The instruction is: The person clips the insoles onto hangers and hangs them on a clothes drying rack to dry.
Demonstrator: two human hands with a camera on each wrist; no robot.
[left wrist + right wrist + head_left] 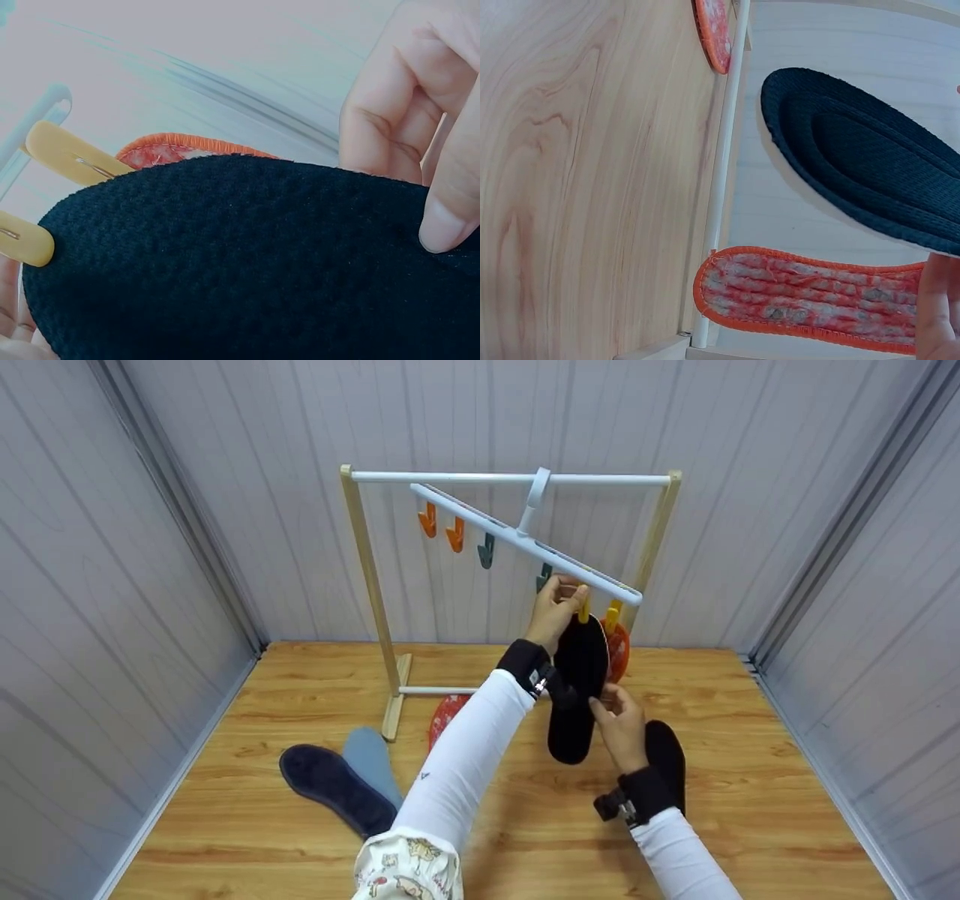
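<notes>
A black insole point(579, 682) hangs toe-down from a yellow clip point(583, 606) under the white hanger bar point(525, 544). My left hand point(553, 611) is at that clip, thumb and fingers curled about it; in the left wrist view only bits of its fingers show beside the insole's top edge. Lower down, my right hand point(621, 720) pinches the insole's side edge between thumb and fingers, the thumb point(446, 217) lying on the dark face. Just behind, a red insole with orange trim point(810, 296) hangs from a second yellow clip point(613, 616).
The hanger hooks onto a wood-and-white rack point(450, 478), with orange clips point(427, 521) and dark green clips point(486, 551) along its left part. On the table lie a navy insole point(337, 784), a light blue insole point(371, 757), another red insole point(446, 716) and another black insole point(666, 754).
</notes>
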